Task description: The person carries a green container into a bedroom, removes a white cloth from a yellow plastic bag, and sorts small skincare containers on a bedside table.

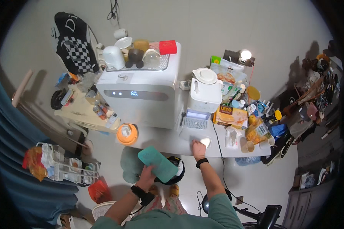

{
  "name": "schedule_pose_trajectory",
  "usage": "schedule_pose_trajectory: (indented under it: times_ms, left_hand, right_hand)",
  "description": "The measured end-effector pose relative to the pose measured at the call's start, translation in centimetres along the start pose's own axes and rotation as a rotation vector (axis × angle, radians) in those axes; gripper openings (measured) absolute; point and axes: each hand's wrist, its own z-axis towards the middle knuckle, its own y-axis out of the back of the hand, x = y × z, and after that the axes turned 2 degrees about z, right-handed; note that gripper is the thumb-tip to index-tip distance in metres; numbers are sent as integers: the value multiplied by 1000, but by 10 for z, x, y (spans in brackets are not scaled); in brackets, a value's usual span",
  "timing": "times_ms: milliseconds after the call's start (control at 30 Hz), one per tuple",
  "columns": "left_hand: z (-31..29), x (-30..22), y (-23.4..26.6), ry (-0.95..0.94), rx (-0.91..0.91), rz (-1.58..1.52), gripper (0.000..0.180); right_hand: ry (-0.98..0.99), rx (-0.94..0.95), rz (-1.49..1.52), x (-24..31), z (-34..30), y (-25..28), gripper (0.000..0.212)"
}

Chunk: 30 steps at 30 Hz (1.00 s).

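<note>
My left hand (147, 176) grips the lower left edge of a teal, flat rectangular piece with rounded corners (158, 164), held in front of the white table's near edge. Whether it is a lid, a tray or a case I cannot tell. My right hand (198, 149) is closed over the table's front edge, its fingers curled down. A small white item (205, 142) lies right against those fingers, and a greyish, see-through sheet or tray (187, 134) shows just behind them. What the fingers hold is hidden. Beyond it stands a white countertop dispenser (204, 95) with a drip grate.
A large white appliance (141, 103) with a lit display fills the table's left, cups on top. An orange-lidded jar (127, 134) stands near the front edge. Food packages, bottles and paper cups (247, 147) crowd the right. A dark bag (176, 177) sits below; a black cable crosses the edge.
</note>
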Motion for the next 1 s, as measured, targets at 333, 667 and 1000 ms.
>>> schedule_pose_trajectory:
  times_ms: [333, 667, 1000]
  left_hand:
    - [176, 77, 44, -682, 129, 939, 39]
    - [130, 29, -63, 411, -209, 653, 61]
    - [40, 0, 37, -645, 41, 1270, 31]
  right_hand:
    - [-128, -192, 572, -38, -54, 20, 28]
    - [-210, -155, 602, -64, -101, 42, 36]
    - [-227, 150, 824, 8, -114, 29, 32]
